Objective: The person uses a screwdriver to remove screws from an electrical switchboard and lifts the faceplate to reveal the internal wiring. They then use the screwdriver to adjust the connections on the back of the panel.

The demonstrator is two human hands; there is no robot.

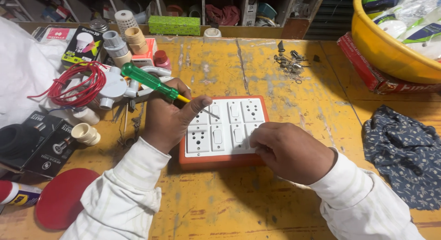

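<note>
An orange switch box (216, 160) with a white plate of switches and sockets (225, 125) lies on the yellow worktable. My left hand (167, 116) grips a green-handled screwdriver (147, 80); its metal tip touches the plate near the upper middle. My right hand (287, 150) rests on the box's right front corner, fingers curled against the plate and pressing it down. Both arms wear white sleeves.
A coil of red wire (78, 86), white pipe fittings (115, 86), small boxes and a red disc (62, 196) crowd the left side. Loose screws (289, 60) lie at the back. A yellow basin (390, 47) and a dark patterned cloth (404, 152) sit on the right.
</note>
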